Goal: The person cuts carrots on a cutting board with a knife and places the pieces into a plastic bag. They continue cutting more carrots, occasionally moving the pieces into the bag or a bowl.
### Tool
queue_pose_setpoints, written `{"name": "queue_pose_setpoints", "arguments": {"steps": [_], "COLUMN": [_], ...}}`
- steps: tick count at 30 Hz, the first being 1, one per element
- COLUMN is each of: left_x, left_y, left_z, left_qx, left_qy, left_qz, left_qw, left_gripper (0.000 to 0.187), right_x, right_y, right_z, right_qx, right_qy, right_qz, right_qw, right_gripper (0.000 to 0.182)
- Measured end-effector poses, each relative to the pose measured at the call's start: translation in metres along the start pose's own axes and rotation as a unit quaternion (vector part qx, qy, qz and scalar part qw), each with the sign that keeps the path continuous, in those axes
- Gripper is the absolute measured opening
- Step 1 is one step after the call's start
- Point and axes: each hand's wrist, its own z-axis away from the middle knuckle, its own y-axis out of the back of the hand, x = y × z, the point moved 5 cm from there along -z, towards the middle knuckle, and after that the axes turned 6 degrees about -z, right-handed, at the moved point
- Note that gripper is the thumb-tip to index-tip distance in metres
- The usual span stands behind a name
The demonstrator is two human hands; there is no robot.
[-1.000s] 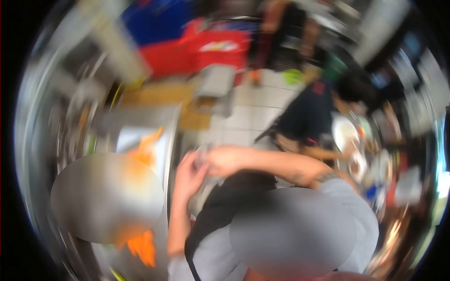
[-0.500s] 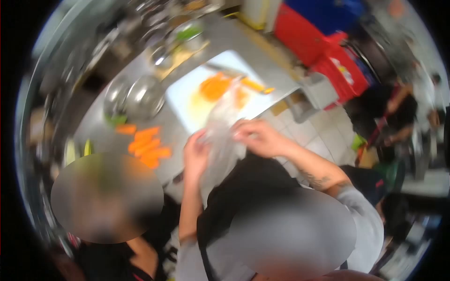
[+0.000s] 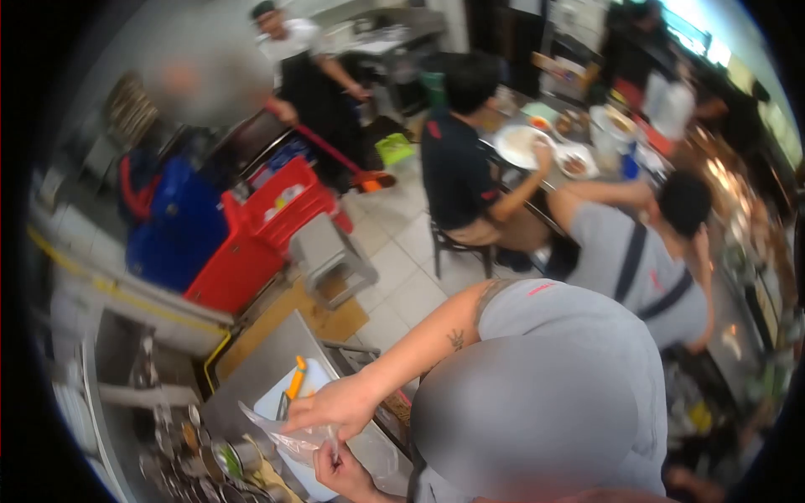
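A clear plastic bag (image 3: 303, 438) is stretched between my two hands over the white cutting board (image 3: 312, 379). My right hand (image 3: 340, 407) is closed on the bag, with its fingers pointing left. Just below it, my left hand (image 3: 342, 471) pinches the bag's gathered part. A tool with a yellow-orange handle (image 3: 296, 377) lies on the board beyond my right hand. Bag and hands hide most of the board.
A bowl with greens (image 3: 231, 461) stands left of the board. On the floor are a grey stool (image 3: 331, 256) and a red bin (image 3: 239, 260). One person holds a broom (image 3: 335, 155); others sit at a table with plates (image 3: 520, 147).
The view has swung toward the room, so board and hands now appear lower left. Both hands still hold the bag and are closer together.
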Motion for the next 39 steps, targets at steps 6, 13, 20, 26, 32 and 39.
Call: {"name": "queue_pose_setpoints", "arguments": {"steps": [6,13,20,26,32,39], "left_x": [0.049,0.022,0.003,-0.020,-0.033,-0.010], "left_y": [0.024,0.008,-0.001,-0.034,-0.069,-0.123], "left_z": [0.008,0.037,0.045,0.065,0.056,-0.003], "left_qx": [-0.089,-0.061,0.018,0.007,-0.068,-0.164], "left_qy": [-0.086,-0.081,0.025,0.242,0.281,0.304], "left_qz": [0.034,0.182,0.114,0.565,0.680,0.705], "left_qw": [0.992,0.978,0.993,0.789,0.673,0.620], "left_gripper": [0.010,0.025,0.023,0.030,0.051,0.056], "right_x": [-0.030,-0.066,-0.098,-0.076,-0.032,-0.015], "right_y": [-0.030,-0.041,-0.031,-0.034,-0.008,0.060], "right_z": [0.051,0.089,0.130,0.157,0.175,0.187], "right_qx": [0.155,0.194,0.213,0.192,0.225,0.207], "right_qy": [0.017,-0.062,-0.135,-0.155,-0.230,-0.225], "right_qz": [0.008,0.044,-0.359,-0.570,-0.548,-0.409], "right_qw": [0.988,0.978,0.899,0.784,0.772,0.860], "right_gripper": [0.037,0.018,0.010,0.009,0.012,0.016]}}
